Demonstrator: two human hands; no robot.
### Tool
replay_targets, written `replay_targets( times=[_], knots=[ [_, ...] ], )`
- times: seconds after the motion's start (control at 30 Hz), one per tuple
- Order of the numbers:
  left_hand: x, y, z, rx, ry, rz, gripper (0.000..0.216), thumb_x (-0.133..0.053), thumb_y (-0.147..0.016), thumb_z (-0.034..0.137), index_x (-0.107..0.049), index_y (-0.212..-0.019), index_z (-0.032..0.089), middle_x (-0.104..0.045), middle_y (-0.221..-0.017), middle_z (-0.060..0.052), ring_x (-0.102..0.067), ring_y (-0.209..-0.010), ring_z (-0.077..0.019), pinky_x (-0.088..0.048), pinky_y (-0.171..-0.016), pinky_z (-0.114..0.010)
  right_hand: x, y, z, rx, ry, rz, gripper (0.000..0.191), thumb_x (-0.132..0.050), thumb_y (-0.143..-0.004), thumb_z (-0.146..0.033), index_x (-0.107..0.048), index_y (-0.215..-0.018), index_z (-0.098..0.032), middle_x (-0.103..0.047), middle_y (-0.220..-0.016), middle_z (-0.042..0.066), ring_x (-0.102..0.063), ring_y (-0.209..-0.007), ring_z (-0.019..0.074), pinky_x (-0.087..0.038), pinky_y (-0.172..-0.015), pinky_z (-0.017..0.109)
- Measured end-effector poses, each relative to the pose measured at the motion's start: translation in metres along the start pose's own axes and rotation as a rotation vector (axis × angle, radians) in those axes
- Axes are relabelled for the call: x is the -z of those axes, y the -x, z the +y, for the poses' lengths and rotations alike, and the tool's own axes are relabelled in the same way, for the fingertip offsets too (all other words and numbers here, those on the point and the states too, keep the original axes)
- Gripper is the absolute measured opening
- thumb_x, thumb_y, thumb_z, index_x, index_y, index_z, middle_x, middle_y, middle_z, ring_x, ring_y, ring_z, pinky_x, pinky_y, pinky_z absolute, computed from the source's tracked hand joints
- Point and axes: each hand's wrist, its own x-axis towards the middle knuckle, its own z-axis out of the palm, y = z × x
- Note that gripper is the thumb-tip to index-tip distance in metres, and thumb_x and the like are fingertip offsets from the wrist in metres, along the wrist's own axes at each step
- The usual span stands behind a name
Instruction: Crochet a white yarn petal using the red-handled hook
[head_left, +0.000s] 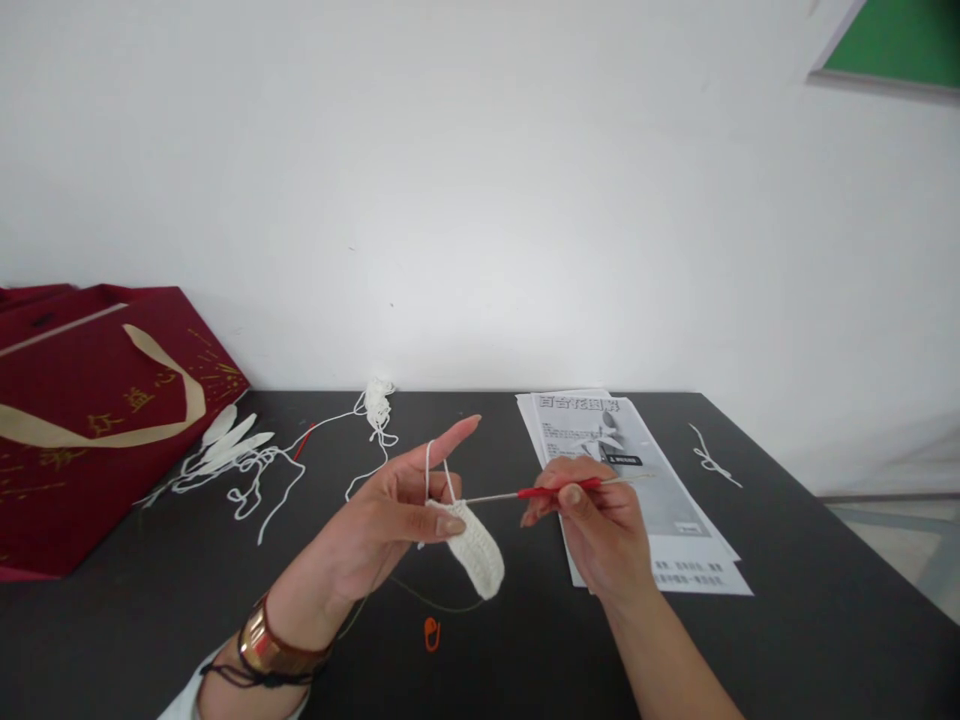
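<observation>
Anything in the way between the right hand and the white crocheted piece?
Nothing visible. The red-handled hook in the right hand reaches the upper edge of the white crocheted piece pinched by the left hand. The orange clip lies off that line, nearer the person.

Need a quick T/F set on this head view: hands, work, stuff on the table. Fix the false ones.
1. The right hand holds a red-handled hook. True.
2. The left hand pinches a white crocheted piece. True.
3. The orange marker is clipped to the white crocheted piece. False: the orange marker lies on the table.
4. White yarn passes over the left index finger. True.
5. The maroon bag is at the right. False: the maroon bag is at the left.
</observation>
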Motion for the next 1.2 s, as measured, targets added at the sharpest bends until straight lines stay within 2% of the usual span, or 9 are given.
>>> replay_targets(
  times=[0.37, 0.63, 0.83, 1.07, 1.2],
  knots=[
    [0.005, 0.001, 0.002, 0.109, 0.070, -0.118, 0.071, -0.071, -0.059, 0.002, -0.062, -0.126, 0.025, -0.051, -0.060, 0.004, -0.038, -0.053, -0.0078, -0.025, -0.052, -0.022, -0.001, 0.001, -0.004, -0.034, -0.018, -0.010, 0.012, -0.066, -0.085, -0.031, -0.072, -0.082, -0.021, -0.064, -0.064, 0.000, -0.063, -0.056, 0.0155, -0.054, -0.050, 0.028],
    [0.004, -0.001, 0.003, 0.152, 0.086, -0.172, 0.073, -0.071, -0.055, 0.002, -0.064, -0.125, 0.022, -0.046, -0.057, 0.006, -0.029, -0.049, -0.0068, -0.020, -0.046, -0.021, 0.004, -0.001, -0.010, 0.014, 0.023, -0.113, 0.010, -0.066, -0.085, -0.029, -0.073, -0.085, -0.022, -0.063, -0.068, 0.002, -0.062, -0.060, 0.0167, -0.055, -0.050, 0.030],
    [0.005, 0.000, 0.002, 0.168, 0.091, -0.197, 0.072, -0.070, -0.054, 0.001, -0.065, -0.123, 0.021, -0.049, -0.056, 0.004, -0.034, -0.050, -0.0083, -0.024, -0.046, -0.021, 0.006, -0.002, -0.011, -0.034, 0.013, -0.127, 0.010, -0.069, -0.082, -0.031, -0.074, -0.082, -0.023, -0.062, -0.069, 0.002, -0.062, -0.058, 0.0161, -0.057, -0.049, 0.031],
    [0.004, 0.002, 0.005, 0.180, 0.021, -0.192, 0.065, -0.073, -0.055, 0.003, -0.069, -0.117, 0.023, -0.050, -0.058, 0.005, -0.037, -0.049, -0.0074, -0.027, -0.046, -0.020, 0.001, -0.002, -0.008, -0.104, -0.071, -0.075, 0.013, -0.070, -0.081, -0.032, -0.072, -0.078, -0.020, -0.060, -0.064, 0.000, -0.062, -0.054, 0.0134, -0.055, -0.048, 0.025],
    [0.005, 0.002, 0.003, 0.190, 0.010, -0.206, 0.065, -0.073, -0.055, 0.003, -0.070, -0.117, 0.024, -0.050, -0.058, 0.005, -0.038, -0.049, -0.0078, -0.027, -0.046, -0.021, 0.001, -0.003, -0.007, -0.115, -0.076, -0.070, 0.014, -0.071, -0.080, -0.034, -0.071, -0.076, -0.020, -0.059, -0.064, 0.000, -0.061, -0.054, 0.0141, -0.056, -0.046, 0.027]
  ],
)
